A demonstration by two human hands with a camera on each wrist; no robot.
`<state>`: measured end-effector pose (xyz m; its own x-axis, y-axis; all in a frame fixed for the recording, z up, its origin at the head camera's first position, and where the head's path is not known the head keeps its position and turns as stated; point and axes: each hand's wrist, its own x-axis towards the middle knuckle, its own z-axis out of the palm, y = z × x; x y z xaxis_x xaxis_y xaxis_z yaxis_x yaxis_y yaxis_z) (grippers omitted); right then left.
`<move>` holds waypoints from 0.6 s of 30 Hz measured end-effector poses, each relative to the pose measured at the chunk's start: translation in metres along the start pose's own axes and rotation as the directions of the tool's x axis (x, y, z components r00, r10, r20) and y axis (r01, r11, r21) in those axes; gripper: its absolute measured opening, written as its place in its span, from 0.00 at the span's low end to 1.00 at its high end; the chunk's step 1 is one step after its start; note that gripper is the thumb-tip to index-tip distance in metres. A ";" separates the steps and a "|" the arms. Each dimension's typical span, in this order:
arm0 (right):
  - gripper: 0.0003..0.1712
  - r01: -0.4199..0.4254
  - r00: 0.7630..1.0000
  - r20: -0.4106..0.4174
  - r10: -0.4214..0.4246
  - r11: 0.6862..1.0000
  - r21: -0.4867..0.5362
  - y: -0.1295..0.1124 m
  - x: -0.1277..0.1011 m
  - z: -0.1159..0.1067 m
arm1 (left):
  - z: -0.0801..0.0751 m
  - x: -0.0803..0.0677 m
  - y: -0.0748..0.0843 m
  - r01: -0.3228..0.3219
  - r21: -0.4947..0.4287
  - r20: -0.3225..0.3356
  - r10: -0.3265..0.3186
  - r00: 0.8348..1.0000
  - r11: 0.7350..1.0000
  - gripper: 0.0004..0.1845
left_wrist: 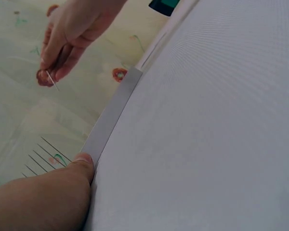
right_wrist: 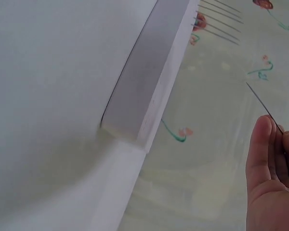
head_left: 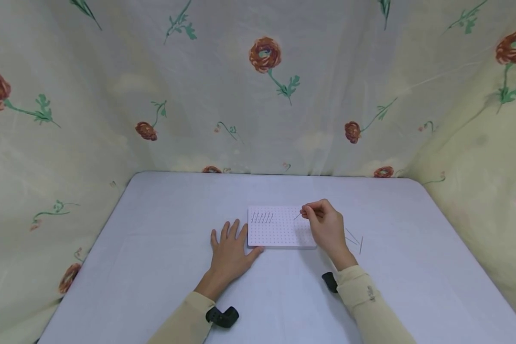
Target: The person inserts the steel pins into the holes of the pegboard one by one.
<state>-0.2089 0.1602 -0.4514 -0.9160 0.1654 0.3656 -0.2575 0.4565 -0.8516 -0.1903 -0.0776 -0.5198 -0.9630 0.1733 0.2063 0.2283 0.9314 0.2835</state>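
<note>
Board [head_left: 281,231]: white, dotted, laid flat on table [head_left: 155,229] | Left hand [head_left: 229,253]: flat, fingers relaxed, thumb set against board's left edge | Right hand [head_left: 324,224]: pin [head_left: 297,216] pinched over board's right part | Row of pins [head_left: 262,218]: stood in board's far left | Spare pins [head_left: 355,240]: laid right of board

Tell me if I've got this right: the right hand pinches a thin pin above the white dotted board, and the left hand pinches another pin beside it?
Not quite. The left hand holds no pin; the head view shows it lying flat on the table, thumb against the white dotted board. The right hand does pinch a thin pin above the board.
</note>
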 end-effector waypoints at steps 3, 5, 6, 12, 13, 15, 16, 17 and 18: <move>0.05 0.031 0.999 0.019 -0.031 0.999 -0.015 -0.003 0.002 0.008 | -0.002 -0.001 0.001 -0.002 0.005 -0.003 0.002 1.000 1.000 0.44; 0.05 0.052 0.998 0.031 -0.051 0.998 -0.028 -0.005 0.003 0.013 | -0.003 -0.002 0.002 0.004 0.010 0.006 -0.004 1.000 1.000 0.43; 0.05 0.060 0.998 0.036 -0.059 0.998 -0.030 -0.006 0.004 0.016 | -0.003 -0.002 0.002 0.006 0.011 0.008 -0.006 1.000 1.000 0.43; 0.05 0.111 0.992 0.071 -0.105 0.990 -0.085 -0.010 0.008 0.030 | -0.005 -0.001 0.002 0.005 0.013 0.002 -0.005 1.000 1.000 0.43; 0.04 0.120 0.991 0.076 -0.112 0.988 -0.097 -0.010 0.008 0.032 | -0.005 -0.001 0.002 0.005 0.014 0.005 -0.005 1.000 1.000 0.44; 0.04 0.138 0.988 0.087 -0.128 0.983 -0.124 -0.010 0.008 0.036 | -0.004 0.000 0.001 0.004 0.017 0.010 -0.005 1.000 1.000 0.44; 0.04 0.144 0.987 0.096 -0.132 0.980 -0.136 -0.010 0.007 0.038 | -0.003 0.000 0.001 0.005 0.017 0.012 -0.005 1.000 1.000 0.44; 0.04 0.147 0.986 0.101 -0.133 0.978 -0.145 -0.009 0.007 0.041 | -0.002 0.000 0.000 0.006 0.017 0.017 -0.006 1.000 1.000 0.44; 0.03 0.151 0.985 0.105 -0.135 0.976 -0.156 -0.008 0.006 0.043 | -0.001 0.000 -0.001 0.008 0.018 0.023 -0.008 1.000 1.000 0.44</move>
<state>-0.2259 0.1199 -0.4580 -0.8999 0.0093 0.4360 -0.3413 0.6073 -0.7174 -0.1898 -0.0786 -0.5189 -0.9679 0.1728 0.1825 0.2181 0.9383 0.2683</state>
